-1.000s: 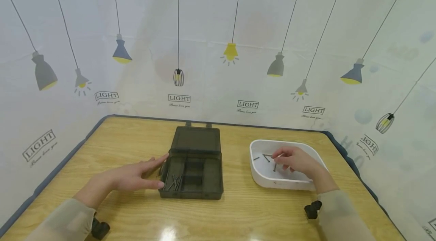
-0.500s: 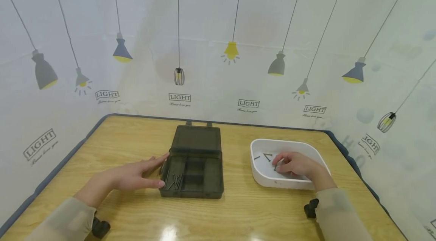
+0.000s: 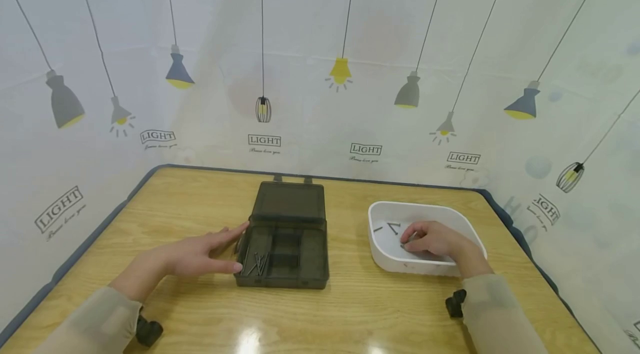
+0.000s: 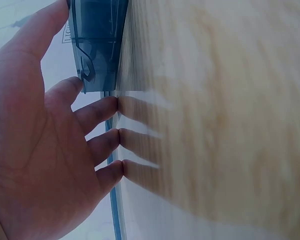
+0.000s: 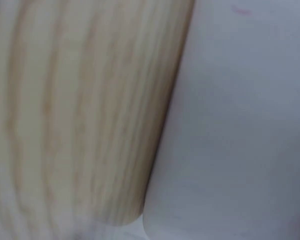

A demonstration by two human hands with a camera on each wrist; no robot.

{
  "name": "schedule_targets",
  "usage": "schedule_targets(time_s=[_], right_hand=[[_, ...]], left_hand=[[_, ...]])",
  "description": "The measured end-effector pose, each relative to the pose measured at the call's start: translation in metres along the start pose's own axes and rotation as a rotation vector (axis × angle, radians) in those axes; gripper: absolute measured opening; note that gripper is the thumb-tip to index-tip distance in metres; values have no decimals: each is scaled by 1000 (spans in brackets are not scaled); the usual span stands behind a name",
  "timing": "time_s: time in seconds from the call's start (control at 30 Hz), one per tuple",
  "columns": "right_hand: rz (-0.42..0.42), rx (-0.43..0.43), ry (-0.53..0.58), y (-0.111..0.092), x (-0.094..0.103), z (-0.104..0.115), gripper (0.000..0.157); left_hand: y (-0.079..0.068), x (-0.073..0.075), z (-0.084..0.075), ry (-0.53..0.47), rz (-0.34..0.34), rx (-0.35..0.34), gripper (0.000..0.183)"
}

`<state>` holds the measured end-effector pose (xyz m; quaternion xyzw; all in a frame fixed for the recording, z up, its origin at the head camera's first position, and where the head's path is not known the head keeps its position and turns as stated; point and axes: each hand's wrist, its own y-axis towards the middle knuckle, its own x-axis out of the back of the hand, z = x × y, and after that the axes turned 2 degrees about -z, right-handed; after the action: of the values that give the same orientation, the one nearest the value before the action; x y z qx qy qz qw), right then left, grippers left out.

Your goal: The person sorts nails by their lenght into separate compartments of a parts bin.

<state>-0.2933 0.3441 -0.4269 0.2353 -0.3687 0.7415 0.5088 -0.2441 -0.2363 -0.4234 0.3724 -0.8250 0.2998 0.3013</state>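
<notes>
A dark translucent organizer box point(image 3: 300, 282) lies with its lid point(image 3: 292, 198) raised back. Several thin dark screws point(image 3: 258, 264) are in its left compartment. My left hand point(image 3: 192, 254) is spread at the box's left side, thumb at the near corner and index finger along the wall; in the left wrist view its other fingertips point(image 4: 106, 142) rest on the table. My right hand point(image 3: 435, 240) reaches into a white tray point(image 3: 395, 265), thumb and index finger pinching a screw point(image 3: 402, 245), mostly hidden by the fingers. Only the tray's outer wall point(image 5: 230, 130) and the table show in the right wrist view.
A few more screws point(image 3: 394, 228) lie on the tray's floor, left of the right hand. Bare wooden table point(image 3: 347, 243) separates box and tray. Behind stands a white curtain point(image 3: 305, 93) printed with lamps.
My right hand has lowered into the tray and its fingers have come together at a screw. The left hand has stayed against the box.
</notes>
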Motion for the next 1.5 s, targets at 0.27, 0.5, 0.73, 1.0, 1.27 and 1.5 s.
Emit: schedule_targets(time_s=[0.27,0.5,0.73,1.0,1.27,1.5], right_hand=[[-11,-3,-18,1,1,2,16],[-5,-11,-14,1,1,3,14],[2,-10,-20,0,1,5,15],[0,8,-28,-1,-1,3,15],[-32,21,-18,0,0,1,17],[-78,28,-28,-3,5,9,16]], left_hand=[[0,1,0,8,-8,-7,96],[-1,3,-1,7,-5,-4,96],[-1,3,0,5,-5,0,96],[1,1,3,9,-8,-6,96],[0,-1,1,14,-12,3,95],[0,-1,2,8,-8,2,95]])
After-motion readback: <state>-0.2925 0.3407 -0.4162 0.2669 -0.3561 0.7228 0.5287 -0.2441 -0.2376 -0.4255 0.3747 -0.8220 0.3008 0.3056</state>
